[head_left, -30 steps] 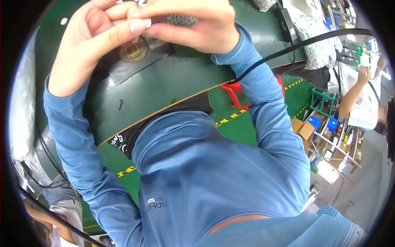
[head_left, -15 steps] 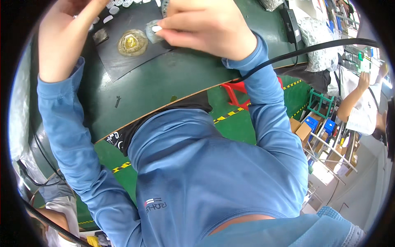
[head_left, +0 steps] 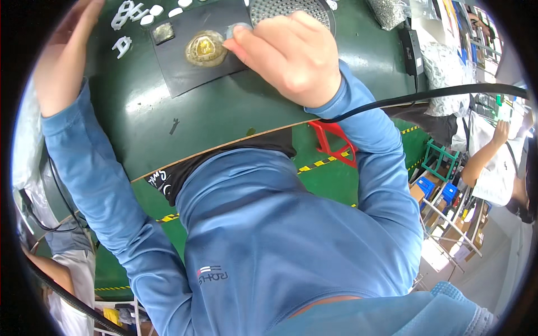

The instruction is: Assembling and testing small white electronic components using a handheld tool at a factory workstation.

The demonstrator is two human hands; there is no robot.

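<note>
Pale grey-blue piece (head_left: 239, 26) is on the dark flat mat (head_left: 193, 81), partly under the right hand (head_left: 288, 59). Thumb and fingers are drawn in together there, but I can't tell if they're actually gripping it. Just left of it sits a round, glossy, see-through yellowish lump (head_left: 205, 48), then a grimy little square block (head_left: 163, 33). Left hand (head_left: 63, 70) is up by the left rim, all blur, so no clue if it's holding anything. There's room between the mat's near edge and the tan table edge (head_left: 224, 152), just smooth green tabletop (head_left: 224, 106). Some lettering shows on the blue shirt (head_left: 252, 224). Beyond: smooth white bits (head_left: 157, 10) and a round holey metal plate (head_left: 272, 8).
</note>
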